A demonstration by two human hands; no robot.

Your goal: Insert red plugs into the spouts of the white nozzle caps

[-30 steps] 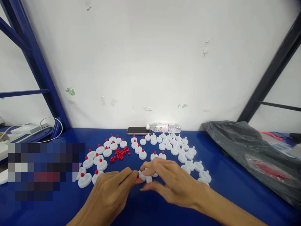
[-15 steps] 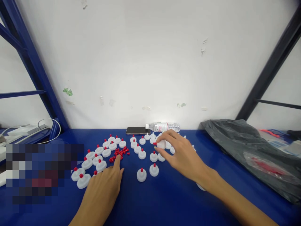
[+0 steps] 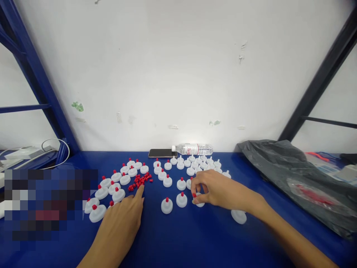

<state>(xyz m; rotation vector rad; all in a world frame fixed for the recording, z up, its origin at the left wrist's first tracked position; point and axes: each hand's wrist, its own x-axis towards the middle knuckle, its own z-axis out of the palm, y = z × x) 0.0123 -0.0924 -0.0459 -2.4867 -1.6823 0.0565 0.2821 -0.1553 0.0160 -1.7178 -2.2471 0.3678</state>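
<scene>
My right hand (image 3: 214, 188) pinches a white cap with a red tip (image 3: 199, 200), low over the blue table or resting on it. My left hand (image 3: 124, 216) reaches with its index finger to the near edge of a pile of small red pieces (image 3: 141, 180); its other fingers are curled and partly hidden. Several red-tipped white caps (image 3: 125, 179) stand left of the pile, and more (image 3: 166, 206) stand between my hands. Behind my right hand are several white caps without red tips (image 3: 190, 171).
A phone (image 3: 161, 153) and a clear bottle (image 3: 195, 149) lie by the wall. A dark plastic bag (image 3: 273, 171) covers the right side, with a packet of red pieces (image 3: 315, 195) on it. One white cap (image 3: 238, 216) lies below my right forearm. White cables (image 3: 65, 156) are at left.
My right hand has moved down and slightly right with the red-tipped cap, from above the far caps to near the table. My left hand stays at the red pile.
</scene>
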